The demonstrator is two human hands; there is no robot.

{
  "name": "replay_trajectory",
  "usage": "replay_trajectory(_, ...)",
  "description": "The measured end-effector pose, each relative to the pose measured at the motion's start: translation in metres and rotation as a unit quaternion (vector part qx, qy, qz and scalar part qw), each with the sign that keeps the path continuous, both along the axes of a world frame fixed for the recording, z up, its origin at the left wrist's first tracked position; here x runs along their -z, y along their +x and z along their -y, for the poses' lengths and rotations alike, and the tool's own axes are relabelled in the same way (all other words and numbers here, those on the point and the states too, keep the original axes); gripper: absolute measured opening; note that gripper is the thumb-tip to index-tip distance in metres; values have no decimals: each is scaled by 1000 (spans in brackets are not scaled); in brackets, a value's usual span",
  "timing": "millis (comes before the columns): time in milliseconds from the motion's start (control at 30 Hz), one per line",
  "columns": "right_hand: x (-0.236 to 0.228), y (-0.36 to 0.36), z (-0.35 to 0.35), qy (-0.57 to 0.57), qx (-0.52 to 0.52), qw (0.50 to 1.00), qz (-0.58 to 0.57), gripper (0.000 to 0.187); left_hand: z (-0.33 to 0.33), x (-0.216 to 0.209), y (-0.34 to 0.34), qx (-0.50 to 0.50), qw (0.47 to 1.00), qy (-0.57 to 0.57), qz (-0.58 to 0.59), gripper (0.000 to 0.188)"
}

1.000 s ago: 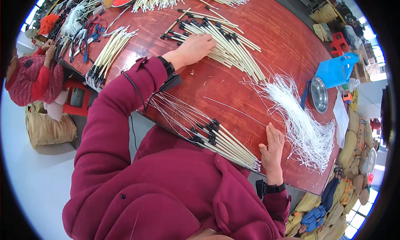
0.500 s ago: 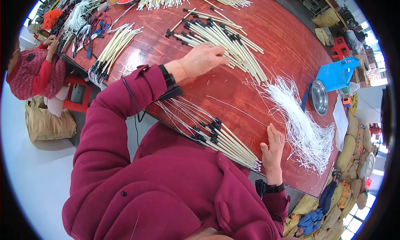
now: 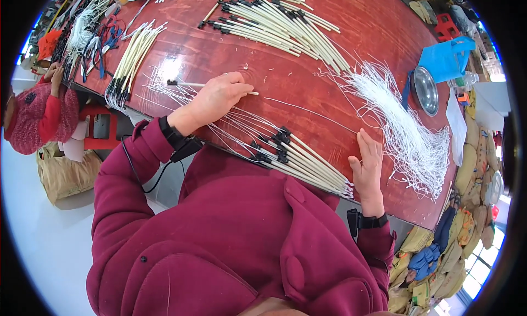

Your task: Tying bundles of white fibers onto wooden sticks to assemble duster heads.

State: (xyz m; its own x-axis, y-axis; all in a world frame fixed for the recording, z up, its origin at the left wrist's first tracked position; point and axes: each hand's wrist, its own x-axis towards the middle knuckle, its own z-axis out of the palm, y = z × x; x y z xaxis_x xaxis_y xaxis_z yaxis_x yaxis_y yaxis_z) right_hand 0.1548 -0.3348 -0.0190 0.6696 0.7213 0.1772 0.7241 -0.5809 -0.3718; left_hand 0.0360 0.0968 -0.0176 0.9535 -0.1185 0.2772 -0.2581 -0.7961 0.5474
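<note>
My left hand (image 3: pixel 215 100) is closed around a cream stick (image 3: pixel 189 84) with a black fitting at its left end; the plain tip pokes out past my fingers. My right hand (image 3: pixel 368 168) rests on the red table (image 3: pixel 307 88) with fingers stretched and thumb apart. Its fingertips touch the end of a single white string (image 3: pixel 314 112), which runs left toward the held stick. Along the near edge lies a row of sticks (image 3: pixel 314 170) with black fittings and white strings trailing left. A larger heap of sticks (image 3: pixel 269 33) lies farther back.
Right of my right hand spreads a tangle of white strings (image 3: pixel 403 132). Beyond it stand a metal bowl (image 3: pixel 426 91) and a blue watering-can-like container (image 3: pixel 446 61). At left lies a bundle of strung sticks (image 3: pixel 134 58). Another person (image 3: pixel 41 116) sits at the table's left end.
My left hand has moved from the far heap back toward me and left, now with one stick in it. My right hand keeps to the string's end. The view has shifted slightly.
</note>
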Motion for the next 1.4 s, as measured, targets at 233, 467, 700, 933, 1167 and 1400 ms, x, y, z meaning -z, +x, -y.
replay_trajectory(233, 2, -3, -2, 13, 6, 1000, 7, 78, 10, -4, -3, -3, 1000, -17, -24, 25)
replay_trajectory(467, 2, -4, -1, -5, 10, 1000, 6, 74, 14, -3, -1, -1, 1000, -22, -16, 22)
replay_trajectory(700, -2, -2, -2, -16, 9, 1000, -7, 70, 20, -3, 2, -13, 1000, 5, -12, 20)
replay_trajectory(933, -6, -2, -21, -44, -30, 998, -19, 69, 62, 8, 60, 104, 976, 186, 53, 17)
replay_trajectory(1167, -2, -4, -59, -19, -86, 996, 15, 79, 152, 0, 95, 187, 962, 199, 6, 19)
replay_trajectory(1400, -2, 10, -45, -23, -42, 999, 18, 77, 76, -37, 42, 7, 994, 106, 24, 35)
